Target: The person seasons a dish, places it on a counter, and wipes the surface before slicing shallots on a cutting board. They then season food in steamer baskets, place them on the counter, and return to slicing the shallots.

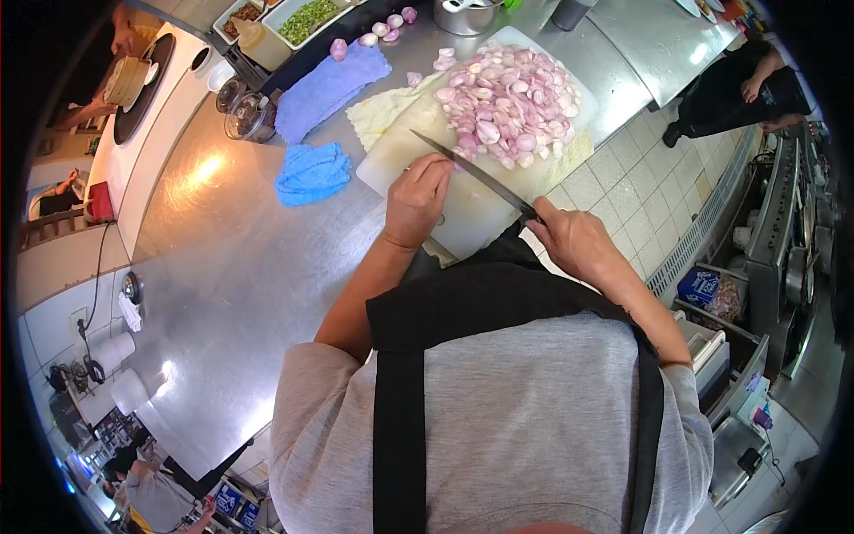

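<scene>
My right hand [576, 242] is wrapped round the dark handle of a kitchen knife [485, 180]. The blade points up and to the left across a white cutting board [480, 222]. Close to the blade's near side is my left hand [416, 201], its fingers curled and pressed together on the board; whatever they hold is hidden. Beyond the knife lies a big heap of peeled and sliced shallots [516, 102], covering the far part of the board. A pale green cloth [378, 116] shows from under the board.
A purple cloth [329, 86] and a blue cloth [313, 174] lie left on the steel counter [258, 267]. Several whole shallots [381, 29], a pot [466, 18], jars [249, 116] and a tray of chopped greens [309, 21] stand at the back. Other people [743, 84] are around the kitchen.
</scene>
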The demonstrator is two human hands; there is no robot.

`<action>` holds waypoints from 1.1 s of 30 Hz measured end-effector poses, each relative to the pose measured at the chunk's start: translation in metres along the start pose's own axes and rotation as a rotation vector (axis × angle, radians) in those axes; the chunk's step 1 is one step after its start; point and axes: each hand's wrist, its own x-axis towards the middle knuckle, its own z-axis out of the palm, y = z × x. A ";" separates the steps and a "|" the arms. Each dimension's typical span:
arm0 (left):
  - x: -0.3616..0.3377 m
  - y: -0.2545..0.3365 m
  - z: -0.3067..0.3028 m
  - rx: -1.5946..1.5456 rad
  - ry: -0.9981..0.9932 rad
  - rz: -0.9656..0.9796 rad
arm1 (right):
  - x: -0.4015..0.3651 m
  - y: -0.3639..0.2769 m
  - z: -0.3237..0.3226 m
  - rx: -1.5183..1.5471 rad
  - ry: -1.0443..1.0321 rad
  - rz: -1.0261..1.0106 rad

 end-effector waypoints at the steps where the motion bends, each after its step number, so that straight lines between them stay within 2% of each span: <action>1: 0.000 0.000 0.000 -0.001 -0.004 -0.002 | -0.005 -0.001 -0.004 -0.023 -0.010 0.008; 10: -0.001 -0.001 0.001 -0.019 0.005 -0.012 | -0.016 0.000 -0.010 -0.060 -0.051 0.015; 16: -0.001 -0.003 0.003 -0.013 0.025 0.014 | 0.010 0.001 0.028 0.147 -0.025 0.035; 19: -0.002 -0.003 0.004 -0.024 0.021 0.003 | 0.016 0.013 0.024 0.268 0.004 -0.038; 23: -0.003 -0.003 0.004 -0.004 0.030 0.002 | -0.002 0.008 0.002 0.088 -0.041 -0.003; 33: -0.001 -0.001 0.004 -0.026 0.039 0.011 | -0.025 0.001 -0.009 0.017 -0.008 0.030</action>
